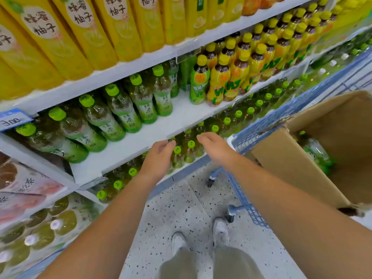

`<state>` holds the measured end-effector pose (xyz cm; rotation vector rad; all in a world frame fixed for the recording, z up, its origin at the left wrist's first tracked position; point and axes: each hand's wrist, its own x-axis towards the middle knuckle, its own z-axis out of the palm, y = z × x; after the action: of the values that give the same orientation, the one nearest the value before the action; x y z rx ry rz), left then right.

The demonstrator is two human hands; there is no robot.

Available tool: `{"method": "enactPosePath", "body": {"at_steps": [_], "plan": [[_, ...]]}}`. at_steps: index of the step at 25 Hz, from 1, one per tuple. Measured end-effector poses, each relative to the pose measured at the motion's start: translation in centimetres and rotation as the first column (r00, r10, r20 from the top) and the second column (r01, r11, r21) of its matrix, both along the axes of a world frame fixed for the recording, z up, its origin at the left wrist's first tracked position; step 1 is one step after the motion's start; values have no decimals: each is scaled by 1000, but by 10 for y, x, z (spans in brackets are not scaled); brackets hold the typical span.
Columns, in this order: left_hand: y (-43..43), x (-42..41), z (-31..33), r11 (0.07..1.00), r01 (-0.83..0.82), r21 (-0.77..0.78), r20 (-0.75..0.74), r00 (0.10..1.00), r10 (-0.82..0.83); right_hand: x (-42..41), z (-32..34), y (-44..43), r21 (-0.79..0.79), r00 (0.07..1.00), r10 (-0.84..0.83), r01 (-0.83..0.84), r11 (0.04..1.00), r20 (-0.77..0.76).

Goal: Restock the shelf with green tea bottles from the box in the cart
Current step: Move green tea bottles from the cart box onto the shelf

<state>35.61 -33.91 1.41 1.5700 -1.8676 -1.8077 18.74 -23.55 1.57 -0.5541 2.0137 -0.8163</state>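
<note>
Green tea bottles: a row of green-capped bottles stood at the left half of the middle shelf, running back from its front edge, green labels facing out.
Shelf: its white board lay bare in front of and to the right of that row, as far as the yellow-capped bottles.
Box: an open brown cardboard box sat in the cart on the right, flaps up.
Bottles in the box: a few more green tea bottles lay low inside it, against its left wall.
Left hand: it reached forward to the front lip of the middle shelf, fingers loosely bent and close together, holding nothing; whether the tips touched the lip I could not tell.
Right hand: just beside the left one, palm down, fingers drooping and close together, empty, above the caps on the shelf below.
Lower bottles: green-capped bottles packed the shelf beneath, right under both hands.
Yellow-capped bottles: a dense block stood on the same middle shelf, to the right of the bare board.
Yellow cartons: tall ones lined the shelf above.
Price tag: a blue tag hung at the far left of the upper shelf's edge.
Cart: blue wire, parked close to the shelving.
Floor: pale speckled stone, with the person's light shoes on it.
</note>
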Motion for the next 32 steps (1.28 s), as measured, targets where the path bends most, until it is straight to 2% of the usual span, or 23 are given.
{"method": "enactPosePath", "body": {"at_steps": [2, 6, 10, 14, 18, 25, 32], "plan": [[26, 4, 20, 999, 38, 21, -17, 999, -38, 11, 16, 29, 3, 1000, -30, 30, 1000, 4], [77, 13, 52, 990, 130, -53, -19, 991, -131, 23, 50, 101, 16, 989, -145, 145, 989, 33], [124, 12, 69, 980, 194, -44, -11, 981, -195, 20, 87, 175, 10, 957, -281, 283, 959, -68], [174, -13, 88, 967, 242, -78, -85, 965, -248, -1, 113, 241, -27, 922, -373, 372, 928, -104], [239, -65, 101, 936, 352, 6, -155, 925, -347, -51, 132, 317, -48, 905, -410, 408, 912, -111], [363, -183, 109, 945, 308, 107, -162, 944, -289, -166, 134, 434, -61, 920, -368, 363, 930, -136], [429, -273, 110, 954, 269, 130, -86, 962, -260, -266, 131, 484, -3, 959, -243, 245, 969, -146]]}}
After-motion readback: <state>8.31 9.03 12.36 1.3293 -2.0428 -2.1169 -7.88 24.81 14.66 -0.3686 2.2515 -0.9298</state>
